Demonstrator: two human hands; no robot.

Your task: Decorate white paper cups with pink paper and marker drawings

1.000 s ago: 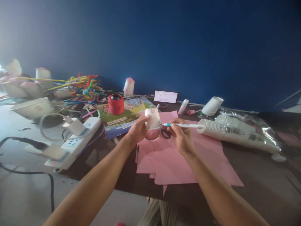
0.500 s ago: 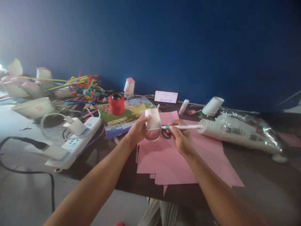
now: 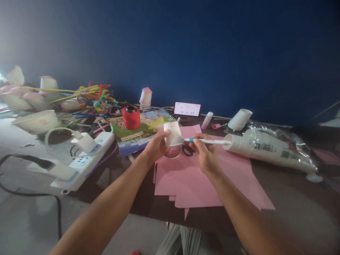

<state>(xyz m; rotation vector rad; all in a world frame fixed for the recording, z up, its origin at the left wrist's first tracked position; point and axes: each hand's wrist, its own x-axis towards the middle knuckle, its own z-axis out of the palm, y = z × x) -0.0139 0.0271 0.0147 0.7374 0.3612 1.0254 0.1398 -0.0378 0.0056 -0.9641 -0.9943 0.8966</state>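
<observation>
My left hand [image 3: 158,143] is closed round a white paper cup [image 3: 173,134], its open rim tipped toward me. Small greenish marks run along the cup's side near the rim, and a little reddish drawing shows higher up. Between the fingers of my right hand [image 3: 205,150] is a white marker [image 3: 216,142] with a teal band, its tip at the right side of the cup. Below the hands lie sheets of pink paper [image 3: 199,184]. The black handles of a pair of scissors [image 3: 188,151] rest on the paper, beside the cup.
A stack of paper cups [image 3: 247,147] in clear plastic lies at right, near an upturned cup [image 3: 240,119]. Behind stand a glue stick [image 3: 207,120] and a phone [image 3: 187,109] with a timer. At left are red yarn [image 3: 131,118], a power strip [image 3: 82,162] and pipe cleaners [image 3: 102,101].
The marker and my right hand have shifted slightly to the right and up, and its tip is a bit higher on the cup. My left hand and the cup stay nearly in place.
</observation>
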